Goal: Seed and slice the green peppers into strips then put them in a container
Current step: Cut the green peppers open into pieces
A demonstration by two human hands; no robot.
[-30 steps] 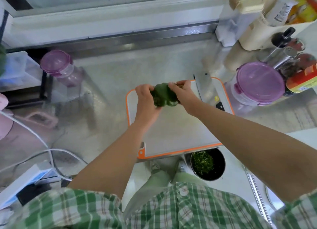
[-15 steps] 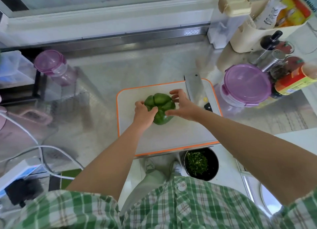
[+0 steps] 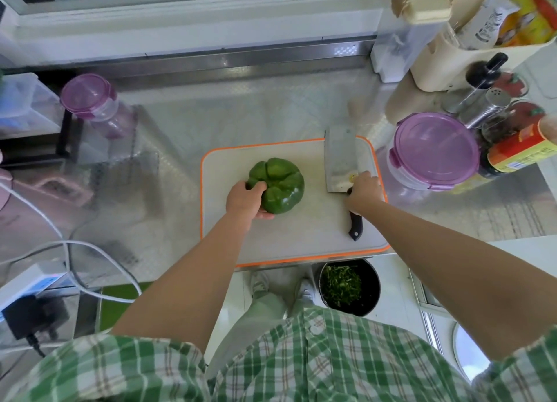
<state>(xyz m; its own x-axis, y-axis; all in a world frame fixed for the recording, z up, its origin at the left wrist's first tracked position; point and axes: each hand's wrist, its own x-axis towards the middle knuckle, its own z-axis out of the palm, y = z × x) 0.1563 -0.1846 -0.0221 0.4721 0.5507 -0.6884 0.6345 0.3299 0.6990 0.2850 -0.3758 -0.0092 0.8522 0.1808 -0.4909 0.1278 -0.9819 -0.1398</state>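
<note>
Green pepper (image 3: pixel 278 184) stands whole, lobed end up, on the left half of the cutting board (image 3: pixel 301 235), and the left grip (image 3: pixel 244 199) is closed on its left flank: fingers curled over the top, thumb under the near side. The right grip (image 3: pixel 363 190) is curled over the cleaver (image 3: pixel 340 160) where the blade meets the black handle (image 3: pixel 355 223); the cleaver lies flat along the board's right side, its blade pointing away from the person (the far corner of the blade pokes just past the orange rim).

Between pepper and blade runs a strip of bare white board, and the whole near part of the board is bare as well. The handle's end lies close to the right rim. Just beyond that rim stands a clear container with a purple lid (image 3: pixel 437 148), near the right wrist.

The board's near edge lies along the front edge of the steel desk (image 3: pixel 241 109). Below that edge, on the floor, a black pot (image 3: pixel 370 281) holds green trimmings. Well to the left, a purple-lidded jar (image 3: pixel 89 95) and a white cable (image 3: pixel 60 241) lie apart from the board
</note>
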